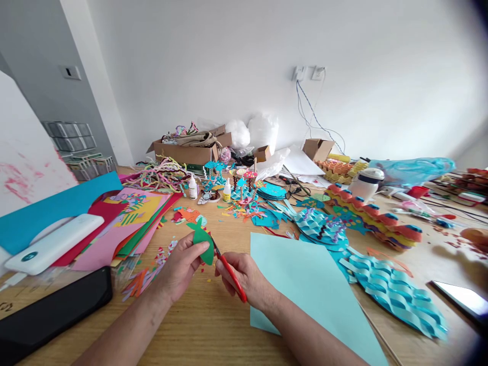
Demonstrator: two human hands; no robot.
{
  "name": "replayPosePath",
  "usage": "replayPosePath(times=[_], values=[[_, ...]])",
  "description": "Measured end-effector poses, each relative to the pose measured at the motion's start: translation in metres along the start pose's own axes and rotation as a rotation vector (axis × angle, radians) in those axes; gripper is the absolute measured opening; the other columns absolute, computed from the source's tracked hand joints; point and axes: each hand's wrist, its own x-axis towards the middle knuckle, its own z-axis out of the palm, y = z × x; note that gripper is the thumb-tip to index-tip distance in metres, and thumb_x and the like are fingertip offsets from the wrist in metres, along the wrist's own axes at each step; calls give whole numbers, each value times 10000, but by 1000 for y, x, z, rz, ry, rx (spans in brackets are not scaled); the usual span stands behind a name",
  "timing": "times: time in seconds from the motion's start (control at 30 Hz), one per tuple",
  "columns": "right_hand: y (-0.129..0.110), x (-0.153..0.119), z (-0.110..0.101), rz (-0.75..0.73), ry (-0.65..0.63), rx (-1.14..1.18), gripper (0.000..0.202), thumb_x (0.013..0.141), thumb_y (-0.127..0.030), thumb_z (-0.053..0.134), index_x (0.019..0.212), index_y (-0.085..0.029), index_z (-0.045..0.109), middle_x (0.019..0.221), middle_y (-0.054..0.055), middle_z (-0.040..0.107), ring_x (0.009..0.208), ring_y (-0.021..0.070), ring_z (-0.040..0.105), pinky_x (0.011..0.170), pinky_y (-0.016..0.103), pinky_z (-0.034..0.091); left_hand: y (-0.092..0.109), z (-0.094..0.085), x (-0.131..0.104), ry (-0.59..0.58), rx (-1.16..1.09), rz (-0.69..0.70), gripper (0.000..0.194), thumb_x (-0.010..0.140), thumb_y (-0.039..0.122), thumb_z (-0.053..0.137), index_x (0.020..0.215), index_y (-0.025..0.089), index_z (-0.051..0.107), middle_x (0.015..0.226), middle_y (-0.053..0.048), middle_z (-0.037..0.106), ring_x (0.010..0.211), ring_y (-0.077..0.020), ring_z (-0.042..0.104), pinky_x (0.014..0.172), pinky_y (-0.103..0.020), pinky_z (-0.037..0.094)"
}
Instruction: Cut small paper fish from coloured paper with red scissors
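Fingers (231, 260) around scissors (234, 277), full carton (185, 152) beyond

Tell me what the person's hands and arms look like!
The left forearm and right forearm are bare, with no sleeves in view. The left hand and right hand wear no gloves, and I see no rings, watch or bracelet.

cutout (203, 239) in l hand (183, 264), scissors (227, 266) in r hand (248, 277), btls (192, 188) behind.
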Motion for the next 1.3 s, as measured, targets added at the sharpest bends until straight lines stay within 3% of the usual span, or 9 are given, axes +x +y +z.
replayPosePath(times=[0.53,0.83,1.3], values=[[3,2,-1,-60,58,-157,405,829,-492,432,587,-168,462,437,-68,338,422,61,307,411,192,216,1,-1,2,32,41,4,128,643,264,697,697,162,641,641,16,624,607,-108,552,601,-214,438],[7,3,-1,-66,59,-172,409,835,-492,419,593,-168,482,437,-61,376,422,66,339,413,190,239,-1,-1,4,177,-9,51,196,604,278,734,662,175,578,615,48,598,585,-97,554,554,-197,422],[1,1,-2,-22,1,-73,414,838,-515,429,641,-160,511,441,-57,424,387,60,352,380,172,275,-4,-1,3,140,29,40,198,613,287,720,628,166,564,571,51,556,532,-83,501,502,-193,394]])
